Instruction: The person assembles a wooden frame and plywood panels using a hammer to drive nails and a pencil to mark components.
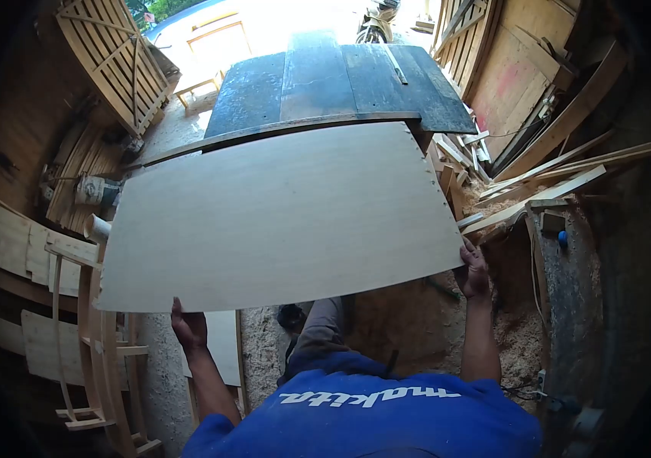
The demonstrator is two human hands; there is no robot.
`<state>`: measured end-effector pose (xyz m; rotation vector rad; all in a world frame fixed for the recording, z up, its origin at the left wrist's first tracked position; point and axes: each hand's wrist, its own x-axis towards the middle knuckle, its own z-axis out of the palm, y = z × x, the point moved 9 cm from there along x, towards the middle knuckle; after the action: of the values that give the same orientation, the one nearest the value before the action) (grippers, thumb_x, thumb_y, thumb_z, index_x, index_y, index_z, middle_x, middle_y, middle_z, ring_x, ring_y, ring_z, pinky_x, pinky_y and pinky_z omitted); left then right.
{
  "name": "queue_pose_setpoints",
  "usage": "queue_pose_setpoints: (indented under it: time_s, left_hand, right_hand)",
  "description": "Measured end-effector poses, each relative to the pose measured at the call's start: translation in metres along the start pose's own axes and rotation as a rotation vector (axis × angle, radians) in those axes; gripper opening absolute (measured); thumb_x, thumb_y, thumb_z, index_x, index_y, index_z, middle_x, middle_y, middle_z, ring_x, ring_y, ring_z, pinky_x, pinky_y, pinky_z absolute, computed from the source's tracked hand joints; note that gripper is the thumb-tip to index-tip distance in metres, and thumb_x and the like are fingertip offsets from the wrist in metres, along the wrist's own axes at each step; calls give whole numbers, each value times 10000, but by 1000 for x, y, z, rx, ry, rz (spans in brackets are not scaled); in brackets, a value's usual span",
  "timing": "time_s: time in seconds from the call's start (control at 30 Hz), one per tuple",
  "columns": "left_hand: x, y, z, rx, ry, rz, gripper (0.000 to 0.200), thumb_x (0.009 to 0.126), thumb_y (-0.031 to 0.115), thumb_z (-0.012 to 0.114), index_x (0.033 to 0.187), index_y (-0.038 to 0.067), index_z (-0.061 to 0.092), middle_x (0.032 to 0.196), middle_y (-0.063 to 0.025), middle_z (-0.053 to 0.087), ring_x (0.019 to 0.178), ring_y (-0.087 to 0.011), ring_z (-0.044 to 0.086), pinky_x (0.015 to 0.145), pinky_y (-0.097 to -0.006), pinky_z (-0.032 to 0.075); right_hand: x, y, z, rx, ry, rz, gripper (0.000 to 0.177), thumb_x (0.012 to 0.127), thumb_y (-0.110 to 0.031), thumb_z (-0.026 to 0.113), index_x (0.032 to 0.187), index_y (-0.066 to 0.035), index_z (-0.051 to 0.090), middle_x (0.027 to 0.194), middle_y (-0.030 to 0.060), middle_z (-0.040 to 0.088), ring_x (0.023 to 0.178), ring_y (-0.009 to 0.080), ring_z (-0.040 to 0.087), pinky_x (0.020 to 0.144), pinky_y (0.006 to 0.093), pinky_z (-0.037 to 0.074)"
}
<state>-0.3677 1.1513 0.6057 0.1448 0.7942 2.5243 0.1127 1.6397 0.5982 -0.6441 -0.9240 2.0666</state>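
A large pale plywood sheet (279, 217) spans the middle of the view, its far part overlapping the near edge of a dark worktable (314, 80). My left hand (189, 327) grips the sheet's near edge toward the left, thumb on top and the other fingers hidden beneath. At the near right corner my right hand (474, 271) is closed around the side edge, fingers partly showing. Small dark marks run along the sheet's right edge and along its left edge near the corner.
Wooden frame pieces (100, 351) stand at the left, by a white bucket (95, 189). Long timber strips (562, 179) and offcuts lie at the right above wood shavings (520, 336). A slatted wooden door (111, 57) stands at the back left, a motorcycle (375, 23) outside.
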Motion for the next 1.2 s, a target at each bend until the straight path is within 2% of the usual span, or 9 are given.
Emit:
queue_pose_setpoints:
  time_s: [0.23,0.5,0.6,0.67,0.73,0.83,1.07,1.13,1.2]
  left_hand:
    - [326,-108,73,-84,-116,81,411,1017,237,512,1352,-3,494,1319,-146,593,1222,-258,556,1059,-410,438]
    - [640,-302,103,47,54,-192,485,980,390,573,1306,31,545,1275,-111,617,1169,-281,588,1008,-449,485]
    - [661,-329,88,367,198,-382,530,960,423,600,1277,2,546,1211,-141,635,1083,-292,620,919,-446,536]
    - [644,-323,57,826,449,-576,596,934,470,625,1221,-48,561,1094,-199,683,906,-321,696,805,-447,588]
    - [612,-296,76,1089,312,-816,669,935,532,590,1233,-65,546,1065,-198,700,858,-309,712,748,-386,578]
    - [598,-242,38,898,524,-567,586,985,482,533,1294,-15,522,1213,-136,656,980,-265,684,741,-314,539]
    - [534,-201,-6,744,768,-271,471,1011,351,509,1356,34,461,1298,-113,613,1141,-300,610,949,-414,473]
    - [491,-206,-5,712,847,-286,460,1013,343,506,1360,42,468,1308,-99,609,1155,-294,602,955,-410,476]
    - [451,-215,-10,667,917,-288,453,1014,338,505,1362,49,472,1303,-86,613,1148,-285,607,943,-401,488]
  right_hand:
    - [301,-32,-3,-8,45,-88,348,980,-125,548,1304,0,558,1083,76,685,904,167,682,826,313,564]
    - [634,-37,17,5,-60,4,367,995,-123,530,1345,-11,534,1247,110,634,1118,223,619,966,359,503]
    - [679,-27,-30,-175,29,62,345,966,-143,581,1286,-15,593,1190,120,668,1078,217,641,937,331,503]
    - [684,-63,-64,-1277,349,-20,298,919,-164,625,1181,-28,664,1070,129,707,1003,217,670,886,336,521]
    - [704,-85,-83,-1240,454,-125,264,884,-198,645,1085,-35,702,978,134,724,937,242,692,840,353,533]
    - [774,-120,-55,-1450,499,-63,285,887,-263,645,1056,-42,706,1006,143,723,952,280,692,847,369,527]
    - [942,-77,-95,-1559,646,-56,316,842,-252,641,1073,-48,711,1046,179,713,999,321,681,877,394,520]
    - [946,-79,-90,-1587,546,173,318,827,-220,630,1074,-37,713,1046,203,709,1010,345,676,887,395,521]
    - [939,-68,-92,-1201,445,380,324,822,-237,651,1057,-24,716,978,206,718,953,341,696,830,416,545]
